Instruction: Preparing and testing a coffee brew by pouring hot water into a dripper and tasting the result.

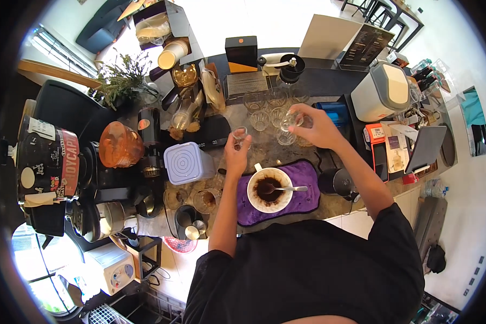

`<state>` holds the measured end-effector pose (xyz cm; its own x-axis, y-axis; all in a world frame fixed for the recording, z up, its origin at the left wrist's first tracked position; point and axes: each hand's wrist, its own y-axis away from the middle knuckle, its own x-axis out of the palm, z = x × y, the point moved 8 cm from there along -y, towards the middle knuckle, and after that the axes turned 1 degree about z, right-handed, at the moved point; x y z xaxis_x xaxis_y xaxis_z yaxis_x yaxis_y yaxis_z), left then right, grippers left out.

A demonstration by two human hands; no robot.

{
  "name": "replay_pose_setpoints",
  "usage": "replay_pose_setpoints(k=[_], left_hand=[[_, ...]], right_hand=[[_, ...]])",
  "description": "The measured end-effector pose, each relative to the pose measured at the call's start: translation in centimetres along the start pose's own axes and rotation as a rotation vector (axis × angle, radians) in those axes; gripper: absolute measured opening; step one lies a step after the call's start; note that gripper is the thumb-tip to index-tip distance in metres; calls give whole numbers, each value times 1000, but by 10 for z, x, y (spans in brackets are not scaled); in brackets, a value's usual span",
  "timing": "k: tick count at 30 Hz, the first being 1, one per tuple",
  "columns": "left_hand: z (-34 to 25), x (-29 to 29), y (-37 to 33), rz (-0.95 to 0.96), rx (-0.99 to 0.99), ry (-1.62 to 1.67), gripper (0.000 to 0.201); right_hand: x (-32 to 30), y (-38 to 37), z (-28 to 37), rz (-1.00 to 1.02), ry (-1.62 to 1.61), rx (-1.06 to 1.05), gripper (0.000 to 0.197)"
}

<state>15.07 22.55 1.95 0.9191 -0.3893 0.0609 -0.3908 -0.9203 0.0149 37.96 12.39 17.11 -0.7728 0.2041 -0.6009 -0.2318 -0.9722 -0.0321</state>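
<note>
Small clear glasses are in both of my hands. My left hand is closed round one glass above the middle of the counter. Farther right, my right hand grips another glass over a cluster of similar clear glasses. Nearer to me, a white cup rests on a folded purple cloth. Dark coffee grounds coat its inside, and a metal spoon leans in it with its handle over the right rim.
A lidded pale container and a black scale stand left of my left arm. A hand grinder and a black box are at the back. To the right are a dark pitcher and a card terminal.
</note>
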Motion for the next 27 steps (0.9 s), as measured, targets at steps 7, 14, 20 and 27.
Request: replay_pose_setpoints(k=[7,14,20,27], left_hand=[[12,-14,-16,-172,147,-331,40],[14,-7,-42,-200,110,-331,42],[16,2,-47,-161,119,-346,45],[22,3,-48,-170,101,-383,44]], right_hand=[[71,-19,14,215,400,-260,52],[117,-23,0,428,744,-353,48],[126,-23,-7,462,837,-376,46],[129,-22,-16,500,871,-317,45]])
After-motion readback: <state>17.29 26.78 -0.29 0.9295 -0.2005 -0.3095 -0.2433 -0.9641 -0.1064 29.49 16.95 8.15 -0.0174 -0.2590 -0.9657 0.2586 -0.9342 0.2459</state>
